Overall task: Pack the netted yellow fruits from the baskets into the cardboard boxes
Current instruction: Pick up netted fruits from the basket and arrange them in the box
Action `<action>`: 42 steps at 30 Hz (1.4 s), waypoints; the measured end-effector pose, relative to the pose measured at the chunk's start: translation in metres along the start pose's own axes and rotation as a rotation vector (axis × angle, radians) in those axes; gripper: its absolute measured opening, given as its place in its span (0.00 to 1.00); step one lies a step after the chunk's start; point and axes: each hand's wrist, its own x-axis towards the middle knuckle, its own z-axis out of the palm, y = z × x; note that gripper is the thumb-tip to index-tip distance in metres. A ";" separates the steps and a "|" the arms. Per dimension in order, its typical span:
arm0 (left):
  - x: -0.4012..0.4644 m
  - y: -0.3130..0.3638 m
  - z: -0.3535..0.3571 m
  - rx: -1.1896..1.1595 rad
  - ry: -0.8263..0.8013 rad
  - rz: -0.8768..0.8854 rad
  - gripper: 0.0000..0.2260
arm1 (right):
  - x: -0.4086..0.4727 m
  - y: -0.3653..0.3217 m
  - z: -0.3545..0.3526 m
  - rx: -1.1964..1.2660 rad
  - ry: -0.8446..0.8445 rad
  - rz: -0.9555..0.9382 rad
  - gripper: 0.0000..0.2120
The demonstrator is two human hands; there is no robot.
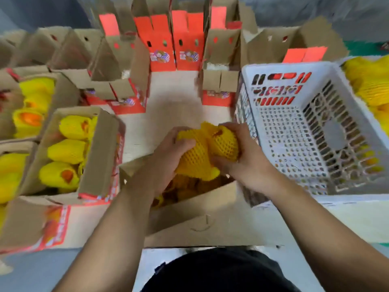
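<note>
Both hands meet at the centre over an open cardboard box [195, 209] that has netted fruit in its shadowed inside. My left hand [168, 157] grips a yellow netted fruit [195, 159] from the left. My right hand [242, 152] grips a second netted fruit [224, 145] pressed against the first. The white plastic basket [280, 85] at the right shows only its bare perforated floor. Past its far right rim lies a heap of netted fruits [370, 87].
At the left stand filled boxes, one [99, 148] holding three netted fruits [65, 151], others [63, 89] behind and beside it. Several open red-and-brown cartons [164, 43] crowd the back. Bare floor [174, 106] lies between them and my hands.
</note>
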 end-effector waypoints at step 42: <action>0.038 -0.065 -0.054 0.986 -0.191 0.315 0.21 | 0.032 -0.008 0.058 -1.274 -0.705 0.179 0.17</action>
